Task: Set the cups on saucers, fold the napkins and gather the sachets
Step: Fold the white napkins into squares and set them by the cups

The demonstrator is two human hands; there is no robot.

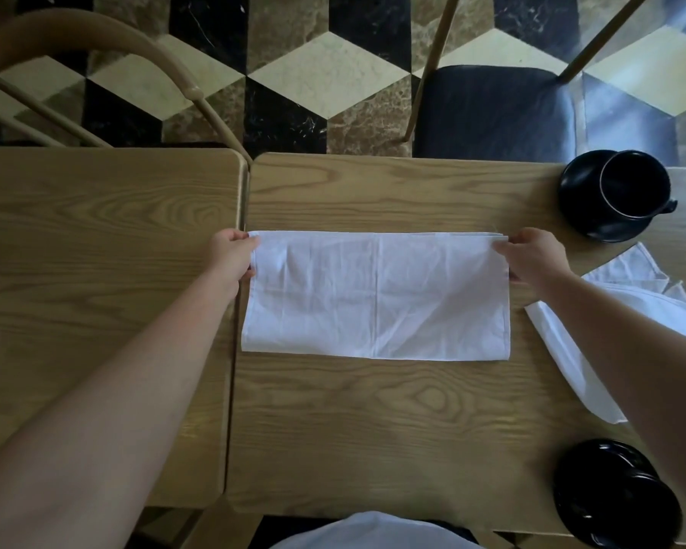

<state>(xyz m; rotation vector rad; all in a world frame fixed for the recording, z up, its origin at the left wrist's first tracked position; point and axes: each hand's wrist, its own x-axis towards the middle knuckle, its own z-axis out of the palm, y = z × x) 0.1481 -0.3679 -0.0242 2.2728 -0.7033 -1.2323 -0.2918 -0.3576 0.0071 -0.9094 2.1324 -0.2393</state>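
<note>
A white napkin [377, 297] lies flat on the wooden table [373, 422], folded into a long rectangle. My left hand [232, 255] pinches its far left corner and my right hand [531, 253] pinches its far right corner. A second white napkin [563, 334] lies crumpled to the right, partly under my right forearm. At the far right a black cup [634, 186] stands on a black saucer [583, 215]. A black saucer [595, 485] sits at the near right with a black cup [646, 509] that I cannot tell apart clearly. No sachets are visible.
A second wooden table [96, 239] butts against the left side, with a narrow gap between them. Beyond the far edge stand a chair with a dark seat [492, 109] and a curved wooden chair back [96, 45] over a patterned floor.
</note>
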